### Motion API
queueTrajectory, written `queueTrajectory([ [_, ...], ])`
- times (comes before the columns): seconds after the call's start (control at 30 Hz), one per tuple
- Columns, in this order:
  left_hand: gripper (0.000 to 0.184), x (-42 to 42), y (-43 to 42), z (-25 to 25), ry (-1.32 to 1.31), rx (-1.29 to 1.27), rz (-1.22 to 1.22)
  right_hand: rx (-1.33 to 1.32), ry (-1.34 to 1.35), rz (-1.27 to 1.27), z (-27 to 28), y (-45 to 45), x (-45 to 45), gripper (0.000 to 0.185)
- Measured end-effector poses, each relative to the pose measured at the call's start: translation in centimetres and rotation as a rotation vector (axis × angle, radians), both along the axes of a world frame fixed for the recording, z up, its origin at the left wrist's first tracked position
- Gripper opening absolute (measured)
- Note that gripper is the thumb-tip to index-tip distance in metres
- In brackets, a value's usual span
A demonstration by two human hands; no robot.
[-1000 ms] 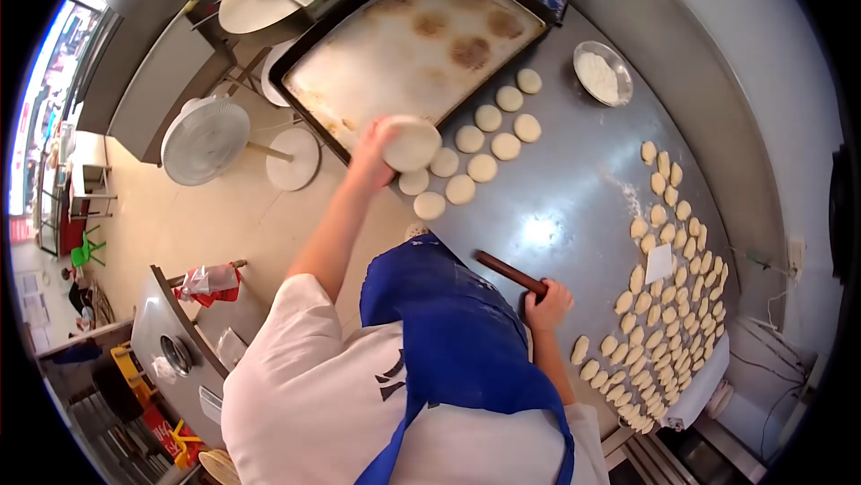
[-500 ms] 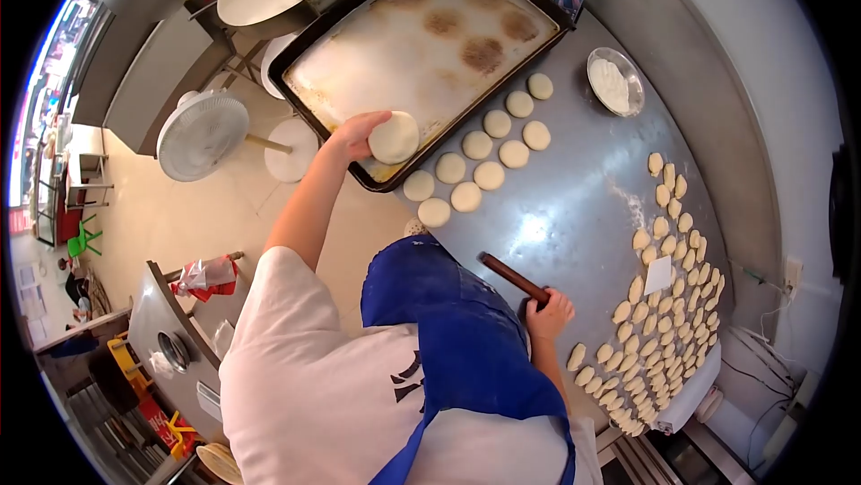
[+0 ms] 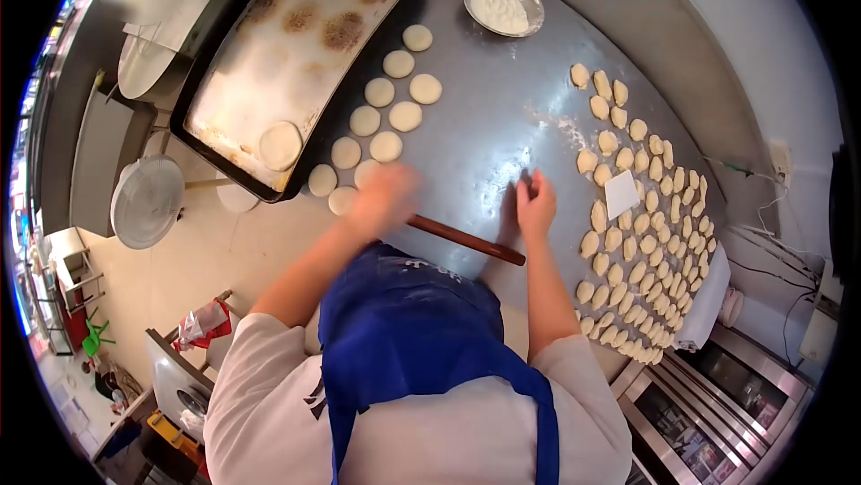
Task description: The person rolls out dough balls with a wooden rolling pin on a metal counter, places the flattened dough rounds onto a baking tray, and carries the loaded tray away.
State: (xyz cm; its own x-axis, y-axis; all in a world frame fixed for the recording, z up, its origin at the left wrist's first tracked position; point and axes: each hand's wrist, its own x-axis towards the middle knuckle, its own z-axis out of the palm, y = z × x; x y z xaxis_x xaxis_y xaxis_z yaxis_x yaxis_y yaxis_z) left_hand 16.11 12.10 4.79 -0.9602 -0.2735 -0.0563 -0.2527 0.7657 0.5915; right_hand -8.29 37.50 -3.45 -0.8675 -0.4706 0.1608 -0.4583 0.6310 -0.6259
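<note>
A brown rolling pin [image 3: 467,240] lies at the table's front edge, close to my apron. Over its left end is my left hand [image 3: 387,201], smeared by motion, so its grip cannot be made out. My right hand [image 3: 535,202] is off the pin, above the metal table, with fingers apart and nothing held. One flat dough round [image 3: 280,145] rests on the lower end of the baking tray [image 3: 235,90]. Several smaller dough discs [image 3: 386,146] stand in two rows beside the tray, the nearest partly behind my left hand.
A metal bowl of white flour [image 3: 504,6] stands at the back. Many small dough pieces [image 3: 613,239] cover the table's right side, with a white scraper [image 3: 621,194] among them. A fan [image 3: 147,201] stands on the floor at left.
The dough round has been let go onto the tray. My left hand has moved right, towards the rolling pin. My right hand has released the pin and opened. The view has swung right.
</note>
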Motion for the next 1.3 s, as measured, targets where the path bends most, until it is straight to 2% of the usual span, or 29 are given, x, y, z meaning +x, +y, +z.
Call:
queueTrajectory([
  [0.03,0.039,-0.3,3.0,-2.0,0.132,-0.176,-0.212,-0.034,0.051,-0.007,-0.6,-0.8,-1.9,0.036],
  [0.1,0.038,-1.7,6.8,-4.5,0.062,-0.103,-0.447,-0.061,-0.006,0.027,-1.5,-2.1,-4.4,0.029],
  [0.2,0.039,-1.5,8.9,-6.0,0.092,-0.014,-0.294,-0.069,-0.041,0.030,-2.0,-2.9,-5.8,0.019],
  [0.33,0.040,0.5,8.6,-5.9,-0.044,0.040,-0.218,-0.036,-0.014,0.017,-2.3,-3.2,-6.2,0.011],
  [0.6,0.038,2.3,7.7,-6.5,-0.049,0.019,-0.168,0.118,0.075,0.040,-2.2,-3.7,-6.3,0.013],
  [0.73,0.039,2.8,7.3,-7.0,-0.020,0.005,-0.162,0.063,0.076,-0.078,-2.2,-6.0,-5.2,0.013],
  [0.83,0.039,3.4,6.8,-7.4,0.014,0.000,-0.119,-0.160,0.037,0.093,0.5,-14.2,0.8,0.010],
  [0.93,0.041,3.6,6.8,-8.0,-0.010,-0.002,-0.098,-0.385,-0.008,0.582,6.6,-24.3,10.8,0.005],
  [0.97,0.042,3.7,7.0,-9.7,0.029,-0.037,-0.096,-0.423,-0.053,0.692,8.3,-27.0,14.1,0.004],
  [1.03,0.044,3.7,7.8,-13.6,0.110,-0.110,-0.101,-0.455,0.036,0.878,9.8,-31.6,19.2,0.004],
  [1.1,0.044,3.8,7.3,-10.9,0.148,0.079,0.022,-0.368,0.140,0.980,8.6,-35.0,22.3,0.007],
  [1.13,0.044,3.7,7.1,-10.1,0.171,0.175,0.080,-0.243,0.103,1.009,7.9,-36.3,23.1,0.014],
  [1.23,0.043,3.6,7.1,-9.9,-0.009,0.115,0.001,0.030,0.236,0.989,7.0,-37.5,23.6,0.022],
  [1.27,0.043,3.7,7.3,-10.4,0.010,-0.014,-0.022,0.177,0.219,1.030,7.0,-37.0,23.3,0.031],
  [1.3,0.043,3.8,7.9,-11.9,0.029,-0.143,-0.046,0.157,0.299,1.047,7.1,-36.2,23.0,0.032],
])
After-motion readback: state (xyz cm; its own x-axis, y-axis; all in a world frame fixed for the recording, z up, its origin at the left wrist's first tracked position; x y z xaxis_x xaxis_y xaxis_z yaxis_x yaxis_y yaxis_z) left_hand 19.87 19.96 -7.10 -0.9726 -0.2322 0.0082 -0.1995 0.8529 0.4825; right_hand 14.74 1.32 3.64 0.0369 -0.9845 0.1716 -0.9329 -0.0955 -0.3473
